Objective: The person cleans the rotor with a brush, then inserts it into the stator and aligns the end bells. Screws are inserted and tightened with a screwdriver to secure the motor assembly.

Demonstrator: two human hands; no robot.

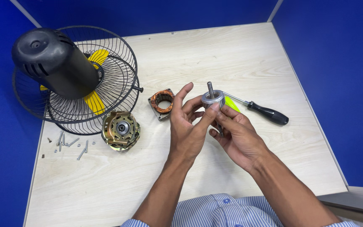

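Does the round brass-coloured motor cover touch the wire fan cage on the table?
Apart. The head view shows a strip of bare table between the motor cover and the fan cage rim.

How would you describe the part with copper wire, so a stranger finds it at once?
Start at the black fan cage lying on the table's left. Just right of it lies a square grey stator. Unlike the round brass-coloured housing nearby, it holds orange copper windings around a hole.

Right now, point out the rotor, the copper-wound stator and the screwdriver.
rotor (213,98): head view, on its silver drum, held by both hands.
copper-wound stator (161,102): head view, on the copper coil ring.
screwdriver (269,113): head view, on its black handle.
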